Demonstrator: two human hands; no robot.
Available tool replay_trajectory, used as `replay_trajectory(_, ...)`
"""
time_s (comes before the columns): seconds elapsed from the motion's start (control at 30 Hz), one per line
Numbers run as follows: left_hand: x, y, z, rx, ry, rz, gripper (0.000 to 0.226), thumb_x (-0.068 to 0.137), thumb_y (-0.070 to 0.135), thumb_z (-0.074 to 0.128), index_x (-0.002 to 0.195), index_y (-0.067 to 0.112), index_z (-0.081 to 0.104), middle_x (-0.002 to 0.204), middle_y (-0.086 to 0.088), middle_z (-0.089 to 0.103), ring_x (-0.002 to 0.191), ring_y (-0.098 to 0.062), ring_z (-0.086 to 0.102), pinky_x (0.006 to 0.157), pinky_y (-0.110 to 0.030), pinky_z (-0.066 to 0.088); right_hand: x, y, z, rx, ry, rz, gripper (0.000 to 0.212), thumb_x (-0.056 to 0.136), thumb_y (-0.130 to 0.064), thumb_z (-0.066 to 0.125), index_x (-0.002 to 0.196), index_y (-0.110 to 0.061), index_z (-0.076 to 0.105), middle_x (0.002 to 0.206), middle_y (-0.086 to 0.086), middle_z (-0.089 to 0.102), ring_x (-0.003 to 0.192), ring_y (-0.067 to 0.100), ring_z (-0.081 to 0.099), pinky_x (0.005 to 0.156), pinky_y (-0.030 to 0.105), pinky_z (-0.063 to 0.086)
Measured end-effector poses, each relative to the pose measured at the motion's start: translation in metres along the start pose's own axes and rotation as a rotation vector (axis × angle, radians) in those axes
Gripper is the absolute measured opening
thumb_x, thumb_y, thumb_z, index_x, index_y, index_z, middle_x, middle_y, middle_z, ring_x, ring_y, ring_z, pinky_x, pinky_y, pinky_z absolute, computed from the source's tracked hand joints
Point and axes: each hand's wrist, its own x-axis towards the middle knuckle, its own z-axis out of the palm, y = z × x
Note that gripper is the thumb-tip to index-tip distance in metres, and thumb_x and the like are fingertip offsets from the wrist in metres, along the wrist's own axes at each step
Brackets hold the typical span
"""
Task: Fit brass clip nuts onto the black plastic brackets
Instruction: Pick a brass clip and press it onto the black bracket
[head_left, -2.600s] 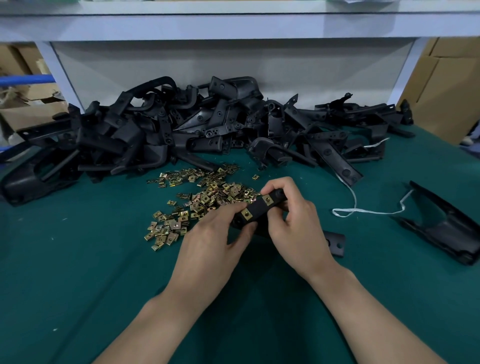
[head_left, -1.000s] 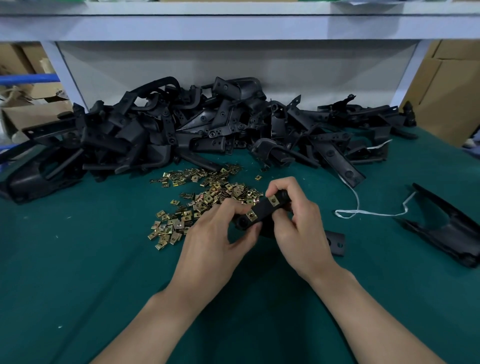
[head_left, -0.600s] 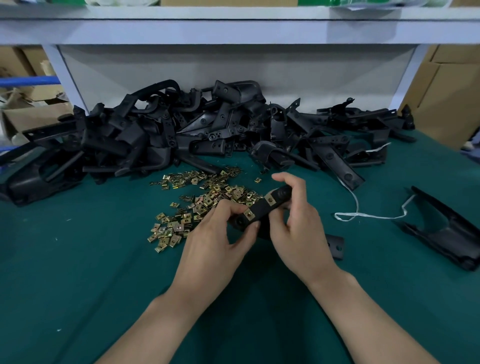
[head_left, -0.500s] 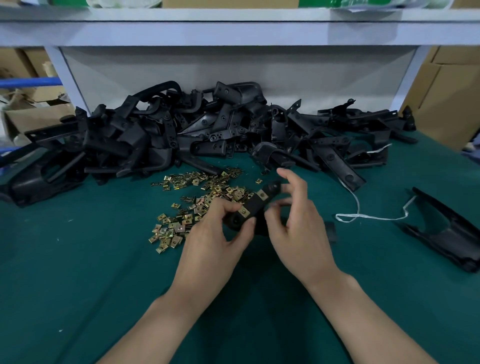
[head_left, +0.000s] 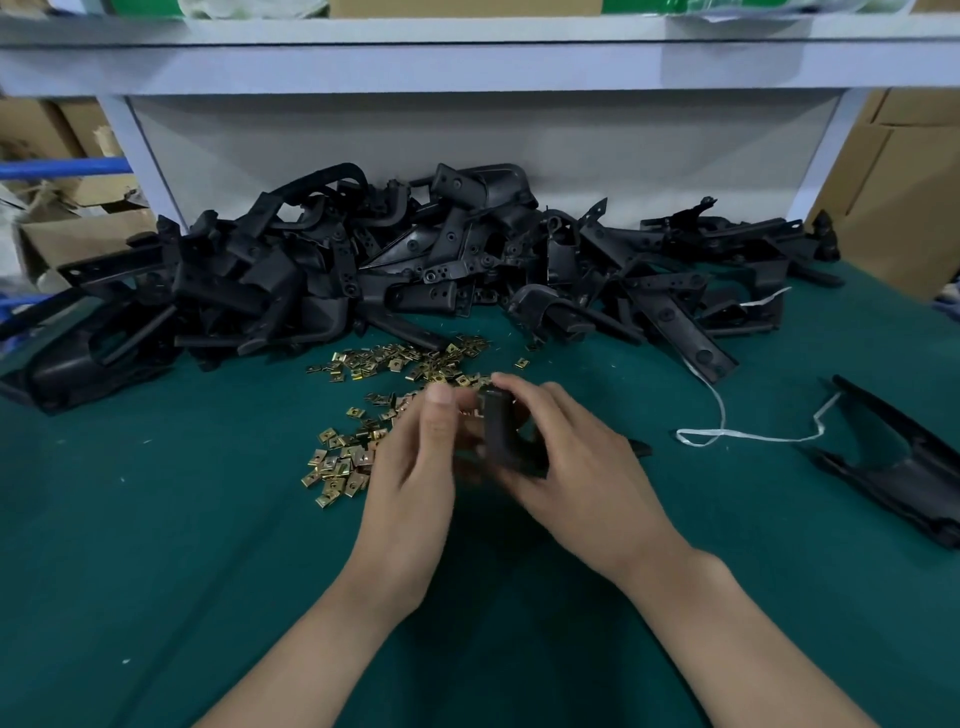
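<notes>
A black plastic bracket (head_left: 501, 436) is held upright over the green mat (head_left: 156, 519), its narrow edge facing me. My right hand (head_left: 582, 467) grips it from the right, with fingers over its top and thumb under its lower end. My left hand (head_left: 415, 478) is close on the bracket's left with the thumb raised. It is blurred, so whether its fingers hold the bracket is unclear. Loose brass clip nuts (head_left: 337, 467) lie scattered on the mat just left of and behind my hands. No nut shows on the bracket from this side.
A big heap of black brackets (head_left: 415, 270) runs along the back of the table against a white panel. One larger black part (head_left: 893, 467) lies at the right, with a white strap (head_left: 727, 434) beside it. Cardboard boxes (head_left: 904, 197) stand beyond the right edge.
The bracket has been turned from lying slantwise with two fitted nuts showing to standing edge-on. My right hand has closed round it again and my left thumb has come off it.
</notes>
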Motion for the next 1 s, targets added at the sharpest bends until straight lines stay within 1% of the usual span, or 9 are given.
replay_trajectory(0.13,0.001,-0.002,0.0,0.089,0.031,0.055,0.026,0.098,0.054,0.042,0.108,0.043,0.063,0.105,0.012,0.07,0.097,-0.009,0.066,0.082,-0.028,0.05,0.001,0.0,-0.008,0.228,0.267,0.083,0.027,0.099,-0.052,0.047,0.121,-0.038,0.053,0.097,-0.023,0.062,0.083,-0.005,0.062,0.07,0.02,0.05)
replay_trajectory(0.23,0.0,-0.005,0.0,0.151,-0.026,0.051,0.025,0.095,0.055,0.048,0.119,0.051,0.055,0.114,0.02,0.066,0.104,-0.004,0.064,0.084,-0.024,0.05,0.008,-0.014,-0.018,0.706,0.463,0.243,0.007,0.101,-0.046,0.048,0.101,-0.04,0.053,0.087,-0.01,0.067,0.06,0.014,0.067,0.06,0.028,0.053)
replay_trajectory(0.3,-0.001,-0.005,0.001,0.174,-0.053,0.078,0.027,0.097,0.053,0.047,0.123,0.053,0.052,0.118,0.02,0.063,0.107,-0.005,0.062,0.087,-0.019,0.051,0.011,-0.022,-0.024,1.09,0.535,0.378,0.014,0.101,-0.039,0.052,0.107,-0.026,0.056,0.09,-0.001,0.068,0.055,0.022,0.065,0.057,0.033,0.055)
replay_trajectory(0.4,0.0,-0.008,0.001,0.195,-0.039,0.115,0.028,0.103,0.033,0.051,0.125,0.05,0.051,0.116,0.018,0.063,0.105,-0.007,0.061,0.084,-0.012,0.046,0.013,-0.027,-0.026,1.422,0.454,0.591,0.028,0.101,-0.032,0.054,0.115,-0.008,0.057,0.086,0.01,0.07,0.054,0.023,0.063,0.054,0.036,0.056)
replay_trajectory(0.53,0.003,-0.012,0.001,0.298,-0.063,0.122,0.048,0.099,0.018,0.059,0.13,0.051,0.045,0.113,0.024,0.061,0.104,-0.002,0.061,0.081,-0.009,0.046,0.01,-0.027,-0.014,1.494,0.275,0.789,0.031,0.103,-0.031,0.05,0.111,-0.004,0.062,0.077,0.009,0.065,0.053,0.02,0.059,0.05,0.033,0.054)
replay_trajectory(0.67,0.006,-0.018,0.0,0.371,-0.013,0.116,0.053,0.095,0.022,0.067,0.135,0.048,0.044,0.112,0.029,0.059,0.107,0.004,0.059,0.085,-0.007,0.044,0.008,-0.024,0.0,1.44,0.133,0.922,0.036,0.098,-0.041,0.059,0.118,-0.013,0.069,0.08,-0.001,0.071,0.062,0.012,0.067,0.054,0.026,0.054)
replay_trajectory(0.77,0.007,-0.018,-0.004,0.462,0.018,0.152,0.051,0.094,0.024,0.068,0.127,0.055,0.046,0.117,0.028,0.055,0.112,0.007,0.054,0.09,-0.006,0.042,0.008,-0.021,0.005,1.43,0.03,0.867,0.033,0.098,-0.042,0.06,0.113,-0.017,0.074,0.095,0.003,0.077,0.077,0.014,0.074,0.059,0.024,0.056)
replay_trajectory(0.9,0.011,-0.014,-0.013,0.604,-0.004,0.245,0.041,0.094,0.021,0.065,0.121,0.049,0.051,0.114,0.027,0.053,0.108,0.008,0.054,0.086,-0.005,0.042,0.007,-0.025,0.008,1.404,-0.082,0.823,0.029,0.093,-0.049,0.06,0.09,-0.028,0.08,0.082,0.001,0.076,0.068,0.013,0.073,0.057,0.027,0.056)
replay_trajectory(1.0,0.015,-0.011,-0.017,0.647,0.014,0.268,0.036,0.095,0.026,0.063,0.119,0.051,0.051,0.113,0.029,0.053,0.101,0.007,0.055,0.083,-0.012,0.046,0.009,-0.023,0.009,1.503,-0.022,0.745,0.047,0.098,-0.062,0.044,0.107,-0.029,0.076,0.093,0.0,0.077,0.078,0.015,0.073,0.062,0.027,0.057)
